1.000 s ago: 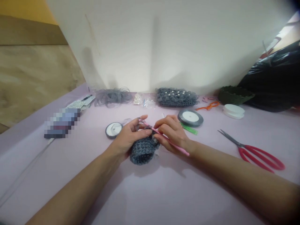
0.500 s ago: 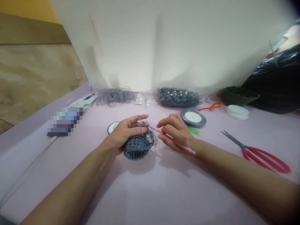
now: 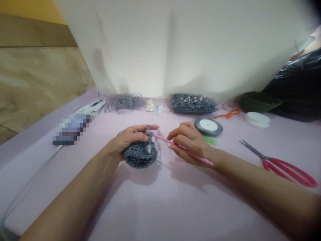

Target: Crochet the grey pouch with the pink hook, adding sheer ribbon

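Note:
My left hand (image 3: 127, 141) grips a rounded piece of grey crochet work (image 3: 139, 156), which hangs below the fingers. A grey strand (image 3: 149, 130) runs up from the work over my left forefinger. My right hand (image 3: 189, 144) holds a pink crochet hook (image 3: 187, 150) like a pencil. The hook's thin metal tip reaches left to the top edge of the work, next to my left fingers. A translucent ribbon edge (image 3: 157, 147) shows at the right side of the work.
On the lilac tablecloth (image 3: 175, 207) lie a pearl-studded grey crochet pouch (image 3: 193, 103), grey ribbon (image 3: 122, 103), a ribbon spool (image 3: 208, 126), a white spool (image 3: 257, 119) and red-handled scissors (image 3: 282, 171). A black plastic bag (image 3: 293, 87) sits at the back right against a white wall (image 3: 175, 50).
The crochet work and my left hand have shifted left, and the work now looks rounder. My right hand has drawn the hook slightly back to the right.

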The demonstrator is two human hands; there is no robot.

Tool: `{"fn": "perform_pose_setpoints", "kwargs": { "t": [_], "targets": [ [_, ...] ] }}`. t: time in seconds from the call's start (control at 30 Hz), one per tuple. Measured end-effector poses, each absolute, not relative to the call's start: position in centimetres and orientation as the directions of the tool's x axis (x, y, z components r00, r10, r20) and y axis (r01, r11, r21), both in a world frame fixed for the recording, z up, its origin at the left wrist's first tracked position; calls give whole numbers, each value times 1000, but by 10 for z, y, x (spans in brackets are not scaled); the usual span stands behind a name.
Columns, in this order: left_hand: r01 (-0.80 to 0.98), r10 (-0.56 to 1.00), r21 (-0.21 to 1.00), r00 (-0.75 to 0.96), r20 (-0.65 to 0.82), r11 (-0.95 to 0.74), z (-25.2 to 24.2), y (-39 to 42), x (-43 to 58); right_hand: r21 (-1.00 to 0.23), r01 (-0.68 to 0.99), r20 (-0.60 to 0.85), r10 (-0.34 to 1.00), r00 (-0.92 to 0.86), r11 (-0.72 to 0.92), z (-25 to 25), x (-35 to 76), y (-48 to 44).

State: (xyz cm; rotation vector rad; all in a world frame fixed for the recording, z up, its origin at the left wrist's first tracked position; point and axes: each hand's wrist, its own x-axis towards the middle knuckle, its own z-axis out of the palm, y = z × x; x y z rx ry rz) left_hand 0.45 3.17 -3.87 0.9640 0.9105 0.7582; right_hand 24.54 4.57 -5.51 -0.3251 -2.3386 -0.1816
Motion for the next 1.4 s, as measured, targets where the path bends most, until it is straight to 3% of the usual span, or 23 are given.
{"fn": "perform_pose_setpoints", "kwargs": {
  "t": [0.13,0.23,0.37,0.5,0.6,0.73,0.9,1.13,1.27,1.4],
  "targets": [
    [-134,844,917,459,-277,374,-40,35,0,-79,232,678,223,-700,969,-55,245,45],
    [-132,834,917,480,-273,376,-40,37,-3,-310,140,664,319,-676,940,-52,246,43],
    [-87,836,931,475,-274,354,-40,35,-1,-715,128,483,618,-620,687,-50,243,36],
    [-116,861,948,463,-211,295,-46,28,17,-895,107,336,810,-481,434,-56,230,28],
    [-197,889,946,432,-151,257,-52,23,35,-926,75,325,882,-341,370,-63,220,26],
    [-197,939,953,304,-164,230,-59,20,47,-923,135,312,906,-286,360,-62,218,30],
    [-132,976,984,193,-96,123,-65,21,48,-947,197,174,923,-343,252,-51,224,30],
    [103,992,995,124,-3,-10,-71,18,49,-998,62,-32,895,-446,-4,-47,222,26],
    [204,989,975,129,66,-91,-73,17,49,-1000,14,1,907,-421,7,-50,221,28],
    [249,975,957,194,104,-152,-69,20,46,-986,36,140,921,-364,164,-54,222,32]
  ]
}}
